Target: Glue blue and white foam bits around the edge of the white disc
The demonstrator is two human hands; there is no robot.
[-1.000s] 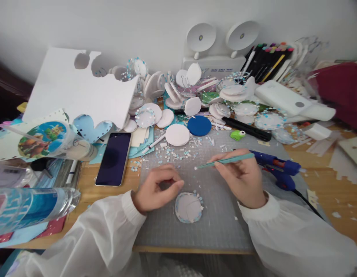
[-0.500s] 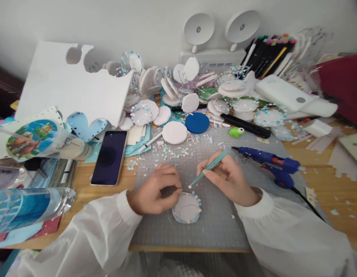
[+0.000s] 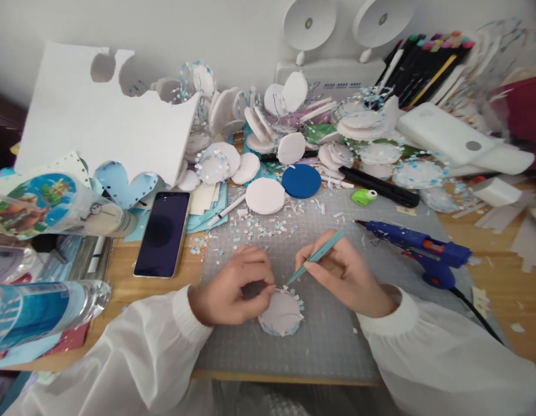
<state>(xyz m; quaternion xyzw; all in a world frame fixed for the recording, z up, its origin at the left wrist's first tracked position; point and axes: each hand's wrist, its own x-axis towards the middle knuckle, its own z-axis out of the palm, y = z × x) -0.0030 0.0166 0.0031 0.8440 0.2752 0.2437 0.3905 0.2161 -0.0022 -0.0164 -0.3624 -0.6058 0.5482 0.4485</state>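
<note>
A round white disc (image 3: 280, 313) rimmed with tiny pale-blue and white paper bits lies on the grey cutting mat (image 3: 324, 346). My left hand (image 3: 237, 286) is at the disc's upper left edge, thumb and forefinger pinched together. What sits between those fingertips is too small to make out. Teal tweezers (image 3: 317, 255) are gripped in my right hand (image 3: 343, 271), pointing down and left. Their tips meet the disc's upper rim, with a tiny white bit at the point. Loose paper bits (image 3: 268, 228) are scattered on the mat beyond my hands.
A blue glue gun (image 3: 417, 242) with a black cable lies to the right. Behind are a green punch (image 3: 363, 197), a blue disc (image 3: 301, 181) and piled white discs (image 3: 265, 196). On the left are a phone (image 3: 162, 234), a cup (image 3: 55, 202) and a water bottle (image 3: 37, 315).
The tweezers have come down slightly, bringing the tiny white bit from just above the disc to its upper rim. My left hand stays pinched. The camera view has shifted a little.
</note>
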